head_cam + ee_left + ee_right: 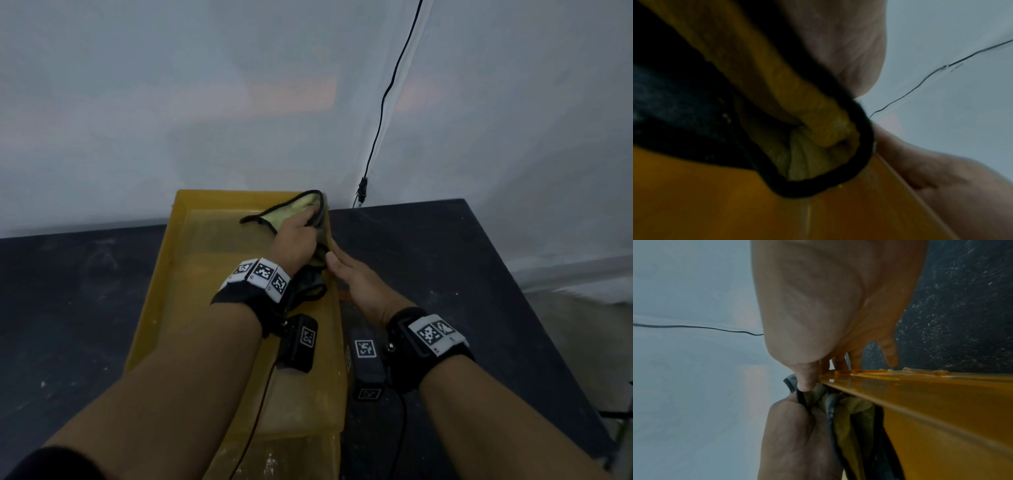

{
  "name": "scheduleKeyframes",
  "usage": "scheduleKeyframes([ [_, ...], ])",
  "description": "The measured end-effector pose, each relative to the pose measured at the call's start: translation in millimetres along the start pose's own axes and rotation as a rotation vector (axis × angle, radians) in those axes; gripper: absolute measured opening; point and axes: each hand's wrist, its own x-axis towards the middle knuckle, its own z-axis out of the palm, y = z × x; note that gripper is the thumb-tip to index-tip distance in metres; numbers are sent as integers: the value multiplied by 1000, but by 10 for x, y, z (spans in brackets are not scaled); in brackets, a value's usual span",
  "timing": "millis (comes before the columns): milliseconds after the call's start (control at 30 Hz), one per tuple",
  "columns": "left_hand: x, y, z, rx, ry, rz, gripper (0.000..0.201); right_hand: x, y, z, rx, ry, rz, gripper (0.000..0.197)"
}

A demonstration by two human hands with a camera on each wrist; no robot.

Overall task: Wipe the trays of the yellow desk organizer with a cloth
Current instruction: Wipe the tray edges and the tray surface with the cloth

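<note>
The yellow desk organizer [178,219] lies lengthwise on a dark table, its top tray facing up. My left hand [298,236] is inside that tray at the far right corner and grips a bunched yellow-green cloth [301,205] with black edging, pressed against the right wall. The cloth [818,129] fills the left wrist view above the tray floor [715,203]. My right hand [352,281] holds the tray's right rim [941,402], thumb at the rim beside the cloth [849,404], fingers [888,353] down the outer side.
A lower yellow tray [291,455] sticks out at the near end. The dark table [445,257] runs to both sides and ends at the right. A white wall stands just behind the organizer, with a black cable [383,102] hanging down it.
</note>
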Motion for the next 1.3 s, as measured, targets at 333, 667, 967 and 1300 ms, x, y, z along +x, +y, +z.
scheduleKeyframes([
  [333, -559, -159, -34, 0, -190, 116, 49, 24, -22, 25, 63, 52, 104, 59],
  [667, -1264, -404, -57, 353, -273, 226, 52, 21, -108, -99, 4, 47, 156, 46],
  [967, -1933, -546, -108, 629, -337, 365, 61, -39, -130, 21, 15, -28, 169, 57],
  [1300, -779, -161, 121, 546, -124, 187, 37, -158, -171, 55, -19, 7, 119, 51],
])
